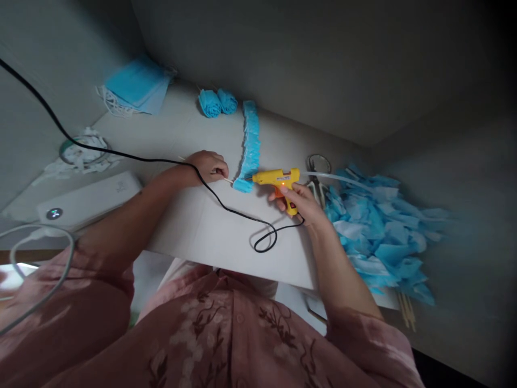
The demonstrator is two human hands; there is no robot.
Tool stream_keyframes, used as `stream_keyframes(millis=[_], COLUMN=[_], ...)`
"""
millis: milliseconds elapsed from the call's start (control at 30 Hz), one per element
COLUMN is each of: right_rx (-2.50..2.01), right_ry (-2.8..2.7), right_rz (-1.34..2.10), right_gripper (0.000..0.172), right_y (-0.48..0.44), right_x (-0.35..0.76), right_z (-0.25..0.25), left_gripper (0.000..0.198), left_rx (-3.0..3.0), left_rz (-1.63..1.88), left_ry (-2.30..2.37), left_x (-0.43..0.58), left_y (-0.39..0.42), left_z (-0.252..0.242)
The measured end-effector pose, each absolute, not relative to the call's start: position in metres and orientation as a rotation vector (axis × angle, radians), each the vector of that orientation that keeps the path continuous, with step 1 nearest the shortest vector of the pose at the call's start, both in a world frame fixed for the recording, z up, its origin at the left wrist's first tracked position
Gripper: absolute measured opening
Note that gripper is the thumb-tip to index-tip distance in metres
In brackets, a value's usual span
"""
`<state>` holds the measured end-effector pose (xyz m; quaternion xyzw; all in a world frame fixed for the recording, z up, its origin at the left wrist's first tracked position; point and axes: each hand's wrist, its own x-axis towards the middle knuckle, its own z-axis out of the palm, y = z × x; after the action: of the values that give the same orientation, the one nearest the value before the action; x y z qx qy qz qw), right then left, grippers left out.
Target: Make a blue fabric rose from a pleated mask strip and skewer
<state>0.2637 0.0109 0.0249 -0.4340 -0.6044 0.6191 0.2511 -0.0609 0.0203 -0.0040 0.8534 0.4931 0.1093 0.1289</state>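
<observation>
My right hand [301, 202] grips a yellow hot glue gun [277, 177] by its handle, its nozzle pointing left. A small orange light glows on the gun's side, and a clear glue stick [335, 177] runs out of its back. The nozzle tip meets the near end of a long pleated blue fabric strip [251, 140]. My left hand [209, 166] pinches a thin wooden stick [228, 180], whose tip is at the strip's near end. Whether that end is wrapped around the stick, I cannot tell.
Two blue fabric roses [218, 102] lie at the back, right of stacked blue face masks [139, 86]. Scissors [318, 178] and a heap of blue fabric pieces [379, 226] are on the right. A white power bank [91, 199] sits left; a black cord [141, 159] crosses my left arm.
</observation>
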Motion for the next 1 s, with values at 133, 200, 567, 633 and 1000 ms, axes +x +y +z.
stream_keyframes(millis=[133,200,567,633,1000], right_rx=[-1.187,-1.186,-1.181,-1.19,-1.213], right_ry=[-1.674,-1.676,-1.618,-1.617,-1.648], right_rz=[1.643,1.622,1.616,1.604,1.569], right_gripper=[0.059,0.059,0.055,0.057,0.057], right_y=[0.011,0.012,0.008,0.007,0.006], right_x=[0.263,0.262,0.254,0.252,0.251], right_z=[0.023,0.021,0.016,0.016,0.016], left_gripper=[0.019,0.019,0.021,0.021,0.018], left_rx=[2.462,2.461,2.474,2.475,2.478], left_rz=[0.327,0.337,0.335,0.343,0.392], left_ry=[1.43,1.427,1.414,1.413,1.381], left_x=[-0.061,-0.061,-0.061,-0.062,-0.063], left_y=[0.02,0.021,0.02,0.02,0.021], left_z=[-0.005,-0.006,-0.004,-0.005,-0.007])
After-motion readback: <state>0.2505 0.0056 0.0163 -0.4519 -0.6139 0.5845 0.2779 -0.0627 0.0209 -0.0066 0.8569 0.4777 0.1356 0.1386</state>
